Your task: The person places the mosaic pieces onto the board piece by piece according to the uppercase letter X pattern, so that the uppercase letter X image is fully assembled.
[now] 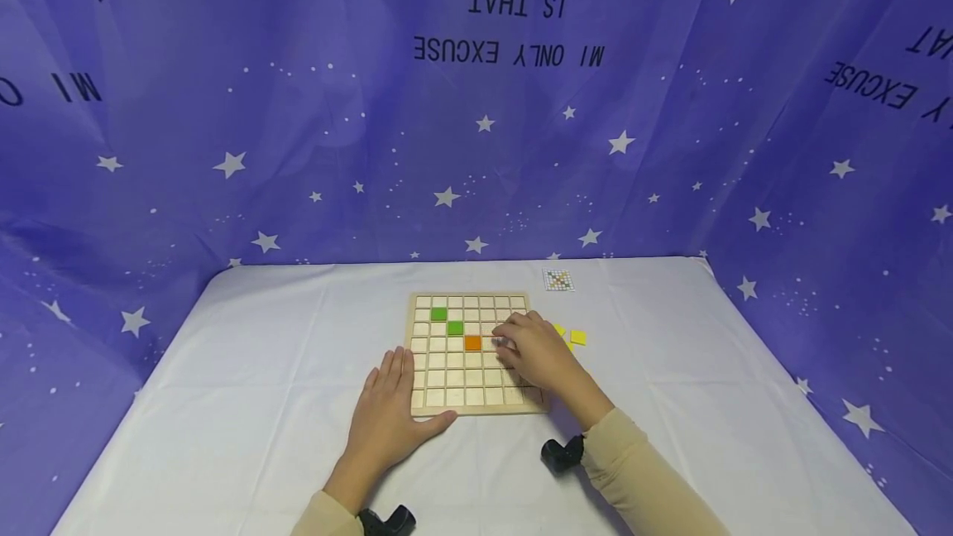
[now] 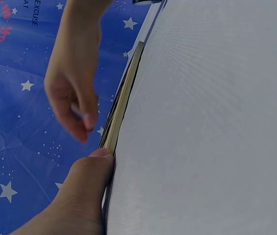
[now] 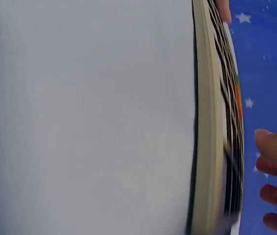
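Observation:
A wooden grid board [image 1: 476,409] lies on the white table with two green tiles [image 1: 439,314] and one orange tile [image 1: 472,343] set in its squares. My left hand [image 1: 387,404] rests against the board's left side with straight fingers, its thumb [image 2: 91,171] touching the near edge. Over the right part of the board, my right hand [image 1: 539,351] hovers with loosely bent fingers. In the right wrist view its thumb [image 3: 275,147] and fingers stand spread above the board, and no tile shows between them.
Beyond the right hand lie several yellow tiles [image 1: 577,337], partly hidden by it. A small printed pattern card [image 1: 558,280] lies behind the board to the right. Purple star-print cloth [image 1: 447,147] surrounds the table at the back and sides.

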Action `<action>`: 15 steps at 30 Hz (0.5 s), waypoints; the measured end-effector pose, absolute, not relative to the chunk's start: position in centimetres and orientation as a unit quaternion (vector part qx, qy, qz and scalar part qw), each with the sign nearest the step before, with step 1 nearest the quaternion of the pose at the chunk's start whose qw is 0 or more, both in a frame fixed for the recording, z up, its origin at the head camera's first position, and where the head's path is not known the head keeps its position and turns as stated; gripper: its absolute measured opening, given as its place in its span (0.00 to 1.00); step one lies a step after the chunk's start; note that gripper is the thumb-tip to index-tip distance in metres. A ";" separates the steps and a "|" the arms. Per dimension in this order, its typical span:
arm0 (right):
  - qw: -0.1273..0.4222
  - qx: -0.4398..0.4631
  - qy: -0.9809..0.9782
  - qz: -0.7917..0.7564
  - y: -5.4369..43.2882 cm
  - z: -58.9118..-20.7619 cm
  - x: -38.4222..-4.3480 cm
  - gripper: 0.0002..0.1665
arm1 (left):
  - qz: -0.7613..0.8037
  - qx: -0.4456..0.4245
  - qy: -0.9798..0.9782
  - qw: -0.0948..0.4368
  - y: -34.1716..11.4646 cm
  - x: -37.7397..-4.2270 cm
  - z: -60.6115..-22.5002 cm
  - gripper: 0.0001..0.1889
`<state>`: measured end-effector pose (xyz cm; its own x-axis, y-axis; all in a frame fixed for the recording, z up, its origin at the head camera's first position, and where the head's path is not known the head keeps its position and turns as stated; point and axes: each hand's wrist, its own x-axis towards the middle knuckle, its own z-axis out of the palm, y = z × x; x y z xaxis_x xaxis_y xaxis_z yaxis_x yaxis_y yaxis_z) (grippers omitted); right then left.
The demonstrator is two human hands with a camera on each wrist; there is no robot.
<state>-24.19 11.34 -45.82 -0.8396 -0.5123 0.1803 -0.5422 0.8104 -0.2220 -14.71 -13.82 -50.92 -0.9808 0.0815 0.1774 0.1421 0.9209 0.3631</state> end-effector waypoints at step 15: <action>0.030 0.233 -0.964 0.123 18.8 -46.7 -23.9 0.17 | -0.202 -0.059 -0.974 0.082 -13.7 -14.8 -51.0 0.66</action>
<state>-23.91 18.77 -46.75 -0.8901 -0.4411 0.1146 -0.4558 0.8614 -0.2243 -14.75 -13.70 -51.03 -0.9796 0.0824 0.1832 0.1485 0.9112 0.3842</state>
